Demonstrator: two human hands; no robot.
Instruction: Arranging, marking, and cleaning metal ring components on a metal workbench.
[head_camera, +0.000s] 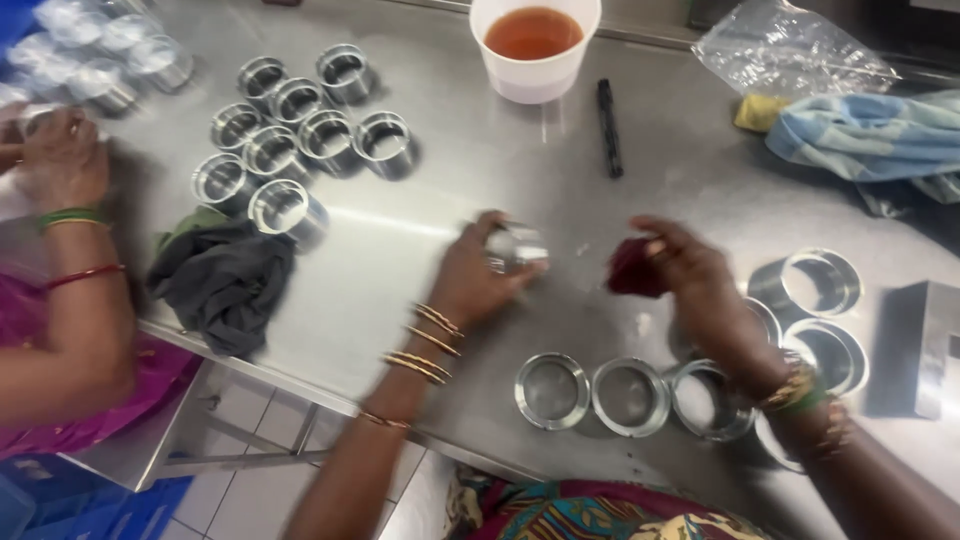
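Note:
My left hand (478, 272) grips a shiny metal ring (516, 246) just above the steel table (480, 160). My right hand (692, 280) pinches a small dark red cloth (634, 268) a short way to the right of that ring; both are motion-blurred. Three metal rings (628, 396) lie in a row near the table's front edge below my hands. More rings (822, 282) lie to the right of my right wrist.
Several metal rings (300, 130) cluster at the back left, beside a dark grey rag (226, 280). A white cup of orange liquid (534, 46), a black stick (608, 126), a blue cloth (868, 136), a plastic bag (786, 48). Another person's hand (62, 160) works at the left.

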